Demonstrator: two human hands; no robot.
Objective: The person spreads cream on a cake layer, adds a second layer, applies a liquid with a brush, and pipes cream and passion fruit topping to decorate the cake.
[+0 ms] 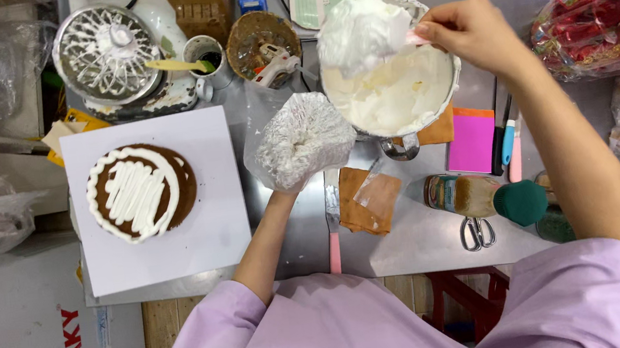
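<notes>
One bowl (425, 100) of white cream; one cake (141, 190) on one board (208, 231). Left hand (288, 180) closed around one piping bag (306, 137); right hand (468, 31) grips one cream-laden spatula (364, 34).

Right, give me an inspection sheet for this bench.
Surface: grey metal table, crowded.
Job's things: piping bag, cream-coated; bowl of white cream; spatula heaped with cream; brown cake piped white on a white board.
Clutter: scissors, palette knife, jar, pink notepad.
Hands: left hand under the bag; right hand fingers grip the spatula.
Cables: nothing seen.
Surroundings: turntable, plastic bags.
</notes>
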